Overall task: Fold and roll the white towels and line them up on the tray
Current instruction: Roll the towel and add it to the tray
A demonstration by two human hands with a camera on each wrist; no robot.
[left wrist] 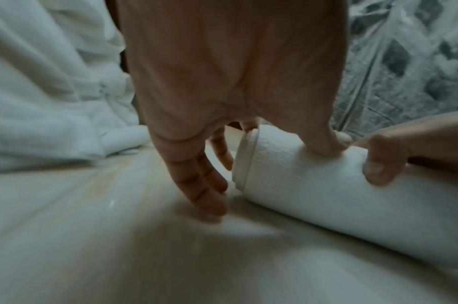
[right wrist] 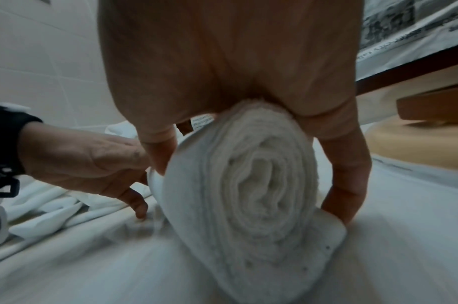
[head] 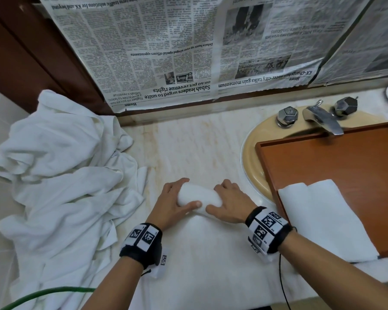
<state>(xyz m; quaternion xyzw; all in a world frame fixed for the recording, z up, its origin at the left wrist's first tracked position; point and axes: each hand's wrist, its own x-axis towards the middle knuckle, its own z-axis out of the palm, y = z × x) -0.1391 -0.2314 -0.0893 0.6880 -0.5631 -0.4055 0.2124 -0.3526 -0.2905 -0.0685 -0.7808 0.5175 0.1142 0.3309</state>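
We are rolling a white towel (head: pixel 198 198) on the counter (head: pixel 188 142), the roll lying crosswise under both hands. Our left hand (head: pixel 173 203) is curling over its left end, thumb pressing the near side, fingers (left wrist: pixel 209 185) reaching down past the end to the counter. Our right hand (head: pixel 230 203) is cupping the right end, thumb and fingers (right wrist: pixel 344 185) wrapping either side of the spiral. We are judging the roll light, soft and springy, likely to unwind if released; gripping both ends, seam down, looks safest. The tray (head: pixel 323 157), right of our fingers, is holding two rolled towels (head: pixel 323 220); a loose pile (head: pixel 61 166) is lying left.
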